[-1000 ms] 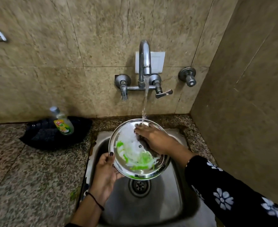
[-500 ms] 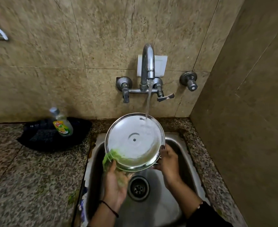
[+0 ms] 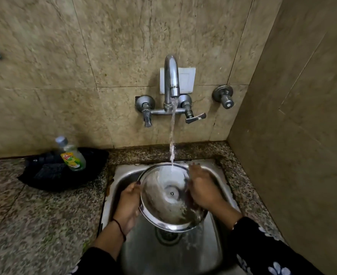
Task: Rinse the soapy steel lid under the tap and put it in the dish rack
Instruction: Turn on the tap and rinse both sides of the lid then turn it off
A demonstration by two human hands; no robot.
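the steel lid (image 3: pixel 170 197) is held tilted over the sink (image 3: pixel 124 175), its hollow side up toward the camera, with a small knob mark at its middle. no foam shows on it; the surface looks wet and smeared by motion blur. water (image 3: pixel 172 139) from the tap (image 3: pixel 171 76) lands on the lid's far edge and runs off its near edge toward the drain (image 3: pixel 166 236). the left hand (image 3: pixel 129 205) grips the lid's left rim, thumb over the edge. the right hand (image 3: pixel 202 190) lies flat against the lid's right side, fingers spread, not clamped. left of the sink, on the counter (image 3: pixel 34 225), a soap bottle (image 3: pixel 71 153) leans on a black cloth (image 3: pixel 50 175).
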